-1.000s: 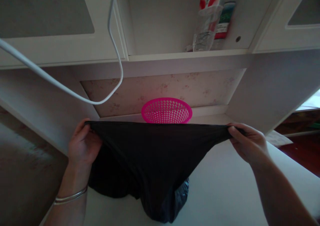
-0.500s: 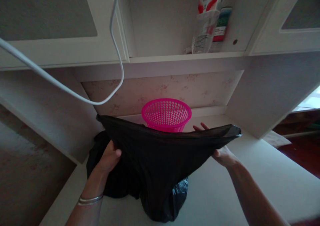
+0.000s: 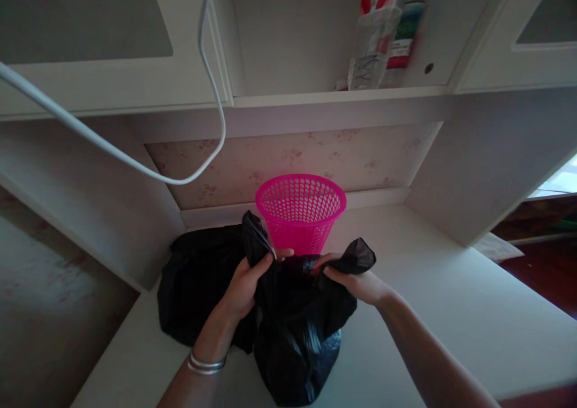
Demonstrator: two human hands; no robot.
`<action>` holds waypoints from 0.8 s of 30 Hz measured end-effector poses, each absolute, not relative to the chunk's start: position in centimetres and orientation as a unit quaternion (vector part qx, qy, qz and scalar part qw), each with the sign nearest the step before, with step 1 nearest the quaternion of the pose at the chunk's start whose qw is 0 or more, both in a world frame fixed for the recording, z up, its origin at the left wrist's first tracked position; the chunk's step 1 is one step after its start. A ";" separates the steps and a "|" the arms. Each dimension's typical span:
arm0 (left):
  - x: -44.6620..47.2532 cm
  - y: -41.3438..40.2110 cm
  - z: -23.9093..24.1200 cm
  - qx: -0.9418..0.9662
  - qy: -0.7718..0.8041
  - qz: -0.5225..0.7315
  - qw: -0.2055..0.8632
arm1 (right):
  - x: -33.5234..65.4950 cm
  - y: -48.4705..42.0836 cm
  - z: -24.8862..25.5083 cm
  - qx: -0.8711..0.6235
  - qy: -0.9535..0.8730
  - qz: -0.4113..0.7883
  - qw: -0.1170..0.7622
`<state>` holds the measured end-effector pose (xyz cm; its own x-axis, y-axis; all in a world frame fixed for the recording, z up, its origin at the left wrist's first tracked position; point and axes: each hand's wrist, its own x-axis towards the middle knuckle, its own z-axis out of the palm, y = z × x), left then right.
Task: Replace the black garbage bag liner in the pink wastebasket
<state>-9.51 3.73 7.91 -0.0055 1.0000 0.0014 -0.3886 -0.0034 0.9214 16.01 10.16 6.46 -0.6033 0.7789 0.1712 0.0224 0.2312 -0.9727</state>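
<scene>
A black plastic bag [image 3: 297,336] with something bulky inside rests on the white surface in front of me. My left hand [image 3: 247,276] pinches the left side of its mouth, with a loose flap standing up past the fingers. On the opposite side my right hand [image 3: 351,276] grips the rim between thumb and fingers. The mouth gapes a little between the two hands; its contents are too dark to make out. Just behind stands a pink mesh basket [image 3: 300,200], apart from my hands. Another full black bag [image 3: 198,282] sits to the left, partly behind my left forearm.
A white cable [image 3: 112,149] hangs in a loop at the upper left. Overhead, the open shelf [image 3: 288,98] holds a clear plastic package [image 3: 372,50] and a can [image 3: 406,35]. White side panels [image 3: 473,155] bound the white desktop [image 3: 419,336] on both sides.
My hands have moved inward from far apart. The bag's mouth, previously stretched wide and flat, is now gathered and lower, uncovering more of the basket and the left bag.
</scene>
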 end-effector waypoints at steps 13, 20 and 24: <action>-6.0 3.5 7.1 0.322 0.400 0.551 0.658 | 16.9 8.2 7.0 -0.187 -0.611 0.738 0.218; -5.0 3.5 6.0 0.349 0.477 0.597 0.543 | 15.2 7.5 7.5 -0.255 -0.655 0.618 0.353; -4.7 3.5 5.6 0.368 0.481 0.572 0.553 | 14.3 7.1 7.5 -0.259 -0.672 0.572 0.393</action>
<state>-4.72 3.49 5.64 -0.1172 0.9870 -0.1098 -0.2788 0.0734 0.9575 14.29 7.06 7.51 -0.5565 0.7979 0.2316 -0.1006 0.2119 -0.9721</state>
